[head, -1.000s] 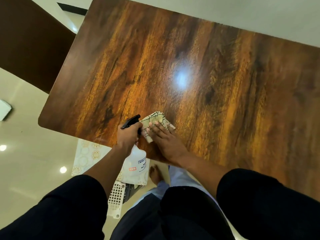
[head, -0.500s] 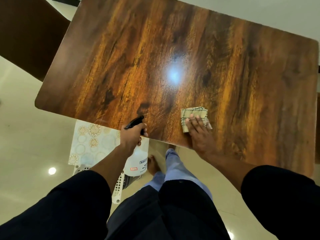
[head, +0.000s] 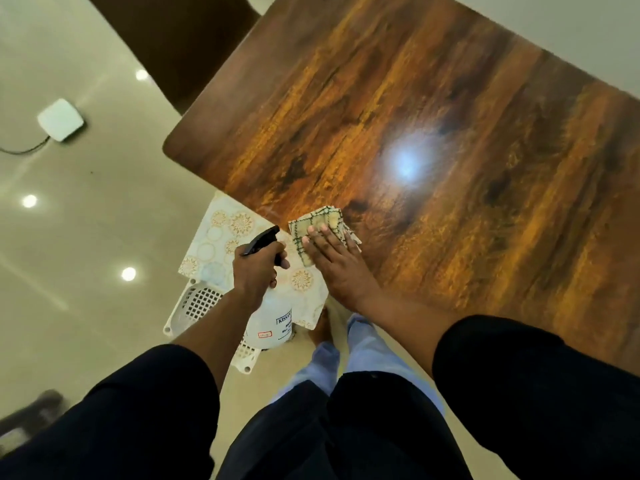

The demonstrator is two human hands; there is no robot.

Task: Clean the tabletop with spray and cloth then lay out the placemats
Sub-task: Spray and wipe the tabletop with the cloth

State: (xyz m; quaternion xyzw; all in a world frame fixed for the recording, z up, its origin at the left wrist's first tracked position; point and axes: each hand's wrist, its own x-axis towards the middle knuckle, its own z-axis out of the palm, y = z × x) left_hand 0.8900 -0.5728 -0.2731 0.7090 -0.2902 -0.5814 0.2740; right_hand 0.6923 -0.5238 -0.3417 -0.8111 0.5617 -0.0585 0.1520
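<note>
One cloth (head: 320,225) at near tabletop (head: 450,133) edge, right hand (head: 334,261) pressing it, fingers flat. One spray bottle (head: 268,320) gripped by left hand (head: 256,271), off the edge. Placemats (head: 221,233) atop one white basket (head: 194,306) below; number unclear.

One head-worn view looks steeply down, close over the tabletop (head: 433,140) near edge.

We can't read the spray bottle (head: 269,322) label; print too small. Placemats (head: 221,237) partly hidden under the worktop (head: 450,150) edge and left hand (head: 256,268). Worktop cut off at top and right. Blurred dark shape (head: 31,415) near left, unidentifiable.
</note>
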